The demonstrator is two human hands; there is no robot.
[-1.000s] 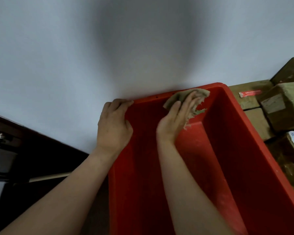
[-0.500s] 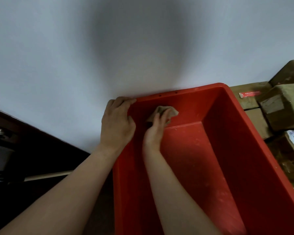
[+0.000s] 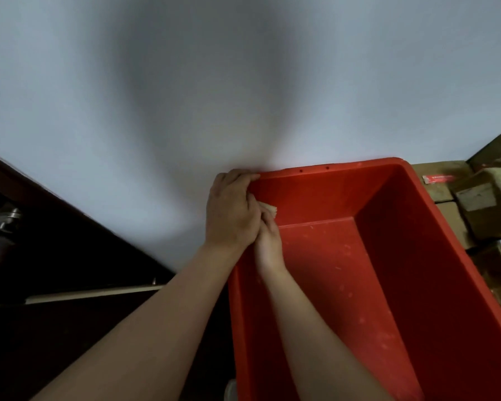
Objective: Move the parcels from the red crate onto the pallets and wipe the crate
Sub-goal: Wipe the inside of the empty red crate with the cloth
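We held the red crate [image 3: 359, 167] at its 11 o'clock corner with our left hand [image 3: 232, 209], whose fingers [image 3: 243, 177] were clenched over the rim there. The crate filled our view from 6 o'clock up to 1 o'clock, its far end against the grey wall [image 3: 243, 82], and its red floor was flecked with pale specks. Our right hand [image 3: 268, 241] reached inside to that same corner, low against the far wall of the crate, just beside and partly under the left hand. A scrap of pale cloth [image 3: 270, 208] peeked out beyond it. The left hand hid most of the right fingers, so we could not tell whether they lay flat on the cloth or grasped it. Brown parcels [image 3: 486, 209] sat stacked outside the crate at 3 o'clock. A dark cabinet [image 3: 41, 227] stood at 8 o'clock.
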